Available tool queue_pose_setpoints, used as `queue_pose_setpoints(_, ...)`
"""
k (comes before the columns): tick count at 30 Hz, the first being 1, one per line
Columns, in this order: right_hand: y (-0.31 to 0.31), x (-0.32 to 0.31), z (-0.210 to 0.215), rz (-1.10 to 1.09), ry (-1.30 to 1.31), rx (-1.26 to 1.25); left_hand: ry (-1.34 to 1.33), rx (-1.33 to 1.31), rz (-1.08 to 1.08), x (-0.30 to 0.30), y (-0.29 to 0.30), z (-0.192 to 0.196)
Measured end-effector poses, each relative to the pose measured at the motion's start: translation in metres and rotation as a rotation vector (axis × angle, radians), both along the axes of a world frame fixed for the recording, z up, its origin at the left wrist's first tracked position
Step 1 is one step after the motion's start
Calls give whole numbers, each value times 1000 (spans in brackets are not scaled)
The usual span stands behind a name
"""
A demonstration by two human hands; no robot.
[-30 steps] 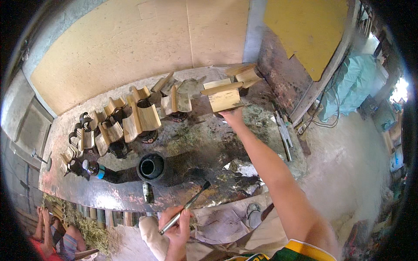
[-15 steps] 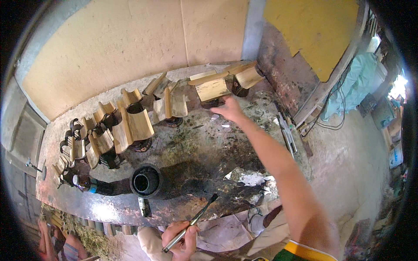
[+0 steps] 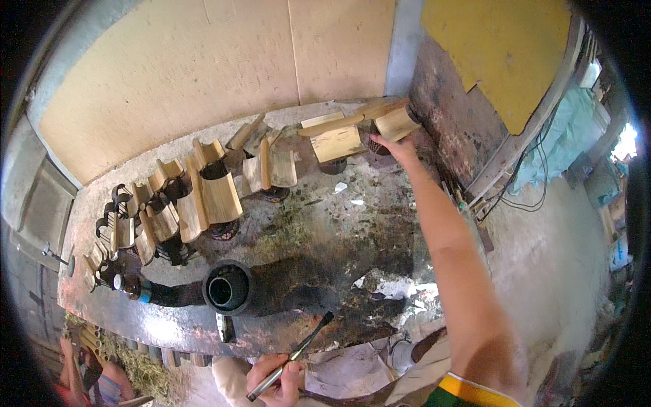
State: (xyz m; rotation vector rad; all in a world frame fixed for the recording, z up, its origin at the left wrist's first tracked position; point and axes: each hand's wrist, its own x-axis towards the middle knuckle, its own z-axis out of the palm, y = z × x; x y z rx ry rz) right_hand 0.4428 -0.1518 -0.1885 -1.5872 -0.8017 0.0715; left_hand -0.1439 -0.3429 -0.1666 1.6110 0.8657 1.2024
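Note:
My left hand [image 3: 273, 377], at the bottom middle, is closed around a slim paintbrush [image 3: 298, 349] whose dark bristles point up and to the right. My right arm stretches to the far right of the worktable. There my right hand [image 3: 395, 146] has its fingers around a dark patterned cup-like base [image 3: 379, 145], just under a pale split-bamboo piece [image 3: 397, 124]. Left of it, another split-bamboo piece [image 3: 337, 143] rests on a dark base. A black pot [image 3: 227, 288] with dark liquid stands nearer me, a stained stick-like handle [image 3: 224, 327] beside it.
Several more bamboo pieces on dark bases [image 3: 210, 197] line the table's left and back. A small bottle [image 3: 131, 287] stands left of the pot. White flakes [image 3: 400, 285] lie on the stained tabletop [image 3: 339, 237]. At the lower left a person [image 3: 102, 380] is partly visible.
My right hand has moved right and slightly farther back, from the base of one bamboo piece to the neighbouring one. My left hand still grips the brush, almost in place.

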Motion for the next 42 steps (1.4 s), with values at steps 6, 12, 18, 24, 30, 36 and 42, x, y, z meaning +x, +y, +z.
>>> queue_pose_setpoints(6, -19, -10, 16, -16, 168, 102, 363, -102, -258, -24, 10, -7)
queue_pose_setpoints(12, -113, -60, 73, -136, 600, 63, -230, -182, 24, 27, 9, 30)
queue_pose_setpoints(18, -215, -157, 87, 143, 974, 40, -495, -406, -107, 53, 33, 59)
queue_pose_setpoints(24, -248, -262, 58, 117, 1006, 105, -662, -546, -279, 80, 40, 78)
queue_pose_setpoints(30, -272, -316, 57, 311, 962, 99, -735, -684, -370, 107, 26, 85)
queue_pose_setpoints(36, -272, -318, 57, 439, 922, 46, -774, -734, -454, 130, 7, 79)
queue_pose_setpoints(42, -277, -316, 63, 488, 923, 47, -672, -617, -454, 139, 2, 74)
